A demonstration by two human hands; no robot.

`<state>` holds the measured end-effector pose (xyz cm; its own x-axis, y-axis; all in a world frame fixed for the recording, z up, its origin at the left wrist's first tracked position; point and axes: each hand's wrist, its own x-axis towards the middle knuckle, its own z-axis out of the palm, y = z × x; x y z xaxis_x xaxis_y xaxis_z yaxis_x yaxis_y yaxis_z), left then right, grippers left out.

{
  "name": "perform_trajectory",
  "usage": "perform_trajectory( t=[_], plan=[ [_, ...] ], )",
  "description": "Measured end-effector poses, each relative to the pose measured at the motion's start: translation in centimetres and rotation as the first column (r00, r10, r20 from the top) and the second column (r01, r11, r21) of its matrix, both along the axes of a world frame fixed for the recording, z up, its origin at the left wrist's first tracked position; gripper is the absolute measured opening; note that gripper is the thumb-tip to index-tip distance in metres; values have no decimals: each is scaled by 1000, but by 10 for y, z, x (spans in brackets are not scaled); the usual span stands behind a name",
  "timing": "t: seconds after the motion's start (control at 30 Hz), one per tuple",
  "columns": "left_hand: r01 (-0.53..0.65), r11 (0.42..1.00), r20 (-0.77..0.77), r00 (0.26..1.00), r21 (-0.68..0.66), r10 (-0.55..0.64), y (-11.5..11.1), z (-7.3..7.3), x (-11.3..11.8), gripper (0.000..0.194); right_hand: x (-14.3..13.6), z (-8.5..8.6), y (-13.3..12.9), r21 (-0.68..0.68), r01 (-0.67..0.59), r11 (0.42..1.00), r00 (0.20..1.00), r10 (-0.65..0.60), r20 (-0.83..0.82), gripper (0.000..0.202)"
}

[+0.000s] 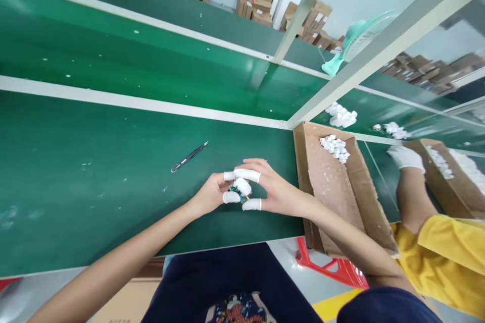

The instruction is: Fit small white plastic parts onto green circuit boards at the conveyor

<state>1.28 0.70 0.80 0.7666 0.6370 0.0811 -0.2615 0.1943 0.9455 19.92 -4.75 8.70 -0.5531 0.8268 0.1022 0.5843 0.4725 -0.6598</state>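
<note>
Over the green worktop [125, 161], both hands meet around a small circuit board with a white part on it [242, 187]. My left hand [212, 193] pinches its left side, with white covers on the fingertips. From the right, my right hand [276, 192] grips the same piece, also wearing white fingertip covers. Green and coloured bits of the board show below the white part. Black tweezers [189, 157] lie on the worktop, up and to the left of my hands.
A cardboard tray [364, 186] with small white pieces [335, 148] stands at the right. Beyond it, a co-worker's gloved hand [407, 157] is beside another box [447, 181]. Metal posts, a green fan [364, 38] and white piles [341, 115] are farther back.
</note>
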Motion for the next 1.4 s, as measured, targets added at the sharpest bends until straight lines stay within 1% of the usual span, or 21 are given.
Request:
perform_trajectory(
  t=[0.07, 0.13, 0.2, 0.27, 0.3, 0.33, 0.43, 0.53, 0.63, 0.73, 0.8, 0.87, 0.93, 0.97, 1.03, 1.1, 1.17, 1.23, 1.33, 1.37, 1.4],
  plan=[
    [55, 992, -8, 998, -113, -56, 2, 0, -1, 37, 1, 5, 11, 42, -6, 999, 1000, 6, 15, 57],
    [50, 976, 33, 998, -211, -44, 3, -2, -1, 47, 6, 4, 32, 94, 18, 995, 1000, -20, 18, 41],
    [23, 957, 78, 997, -288, -1, 3, -5, -1, 61, 17, -1, 66, 123, 121, 985, 990, -128, 53, 28],
    [-2, 945, 81, 996, -327, 30, 3, -7, -1, 70, 34, -11, 107, 127, 302, 945, 937, -319, 145, 24],
    [-10, 943, 75, 996, -332, 37, 2, -8, -1, 73, 43, -17, 128, 147, 405, 902, 874, -430, 227, 24],
    [-14, 944, 70, 997, -329, 40, 2, -8, -1, 72, 52, -23, 147, 168, 454, 875, 835, -483, 264, 25],
    [5, 954, 75, 997, -300, 18, 1, -11, -2, 65, 72, -41, 193, 222, 538, 814, 738, -581, 342, 26],
    [10, 964, 65, 998, -264, 7, 0, -15, -3, 61, 80, -54, 216, 251, 576, 778, 662, -624, 414, 26],
    [4, 973, 41, 999, -231, 6, 1, -17, -3, 62, 81, -57, 223, 263, 586, 767, 613, -631, 475, 31],
    [-14, 984, 0, 1000, -176, 15, 1, -12, -3, 62, 81, -49, 213, 279, 583, 763, 572, -629, 527, 41],
    [-58, 991, -62, 997, -119, 51, 0, -6, -3, 59, 82, -40, 192, 260, 558, 788, 572, -593, 567, 41],
    [-111, 993, -133, 986, -50, 104, 0, 0, -3, 52, 82, -31, 159, 188, 503, 844, 609, -500, 616, 37],
    [-156, 986, -192, 968, 52, 163, -1, 5, -3, 42, 79, -26, 119, 90, 433, 897, 653, -381, 655, 35],
    [-172, 978, -218, 956, 118, 195, -1, 7, -2, 38, 75, -26, 99, 54, 408, 912, 663, -336, 668, 36],
    [-178, 950, -263, 933, 256, 246, 0, 8, -1, 32, 64, -29, 64, 28, 383, 923, 665, -297, 685, 37],
    [-160, 910, -286, 916, 383, 282, 0, 7, -1, 27, 48, -35, 40, 37, 363, 931, 674, -289, 680, 33],
    [-137, 855, -299, 899, 501, 319, 1, 5, 0, 20, 31, -42, 26, 39, 308, 951, 715, -258, 650, 26],
    [-81, 782, -329, 876, 618, 351, 2, 2, -1, 21, 17, -44, 19, 37, 183, 982, 778, -167, 606, 23],
    [102, 670, -427, 838, 736, 341, 3, -1, -5, 54, 16, -38, 14, 98, -37, 994, 829, -25, 559, 27],
    [171, 635, -463, 824, 754, 327, 3, -2, -6, 63, 24, -33, 13, 129, -59, 990, 835, -22, 549, 30],
    [230, 602, -495, 808, 764, 319, 3, -3, -7, 68, 37, -26, 12, 156, -27, 987, 839, -62, 540, 32]
  ],
)
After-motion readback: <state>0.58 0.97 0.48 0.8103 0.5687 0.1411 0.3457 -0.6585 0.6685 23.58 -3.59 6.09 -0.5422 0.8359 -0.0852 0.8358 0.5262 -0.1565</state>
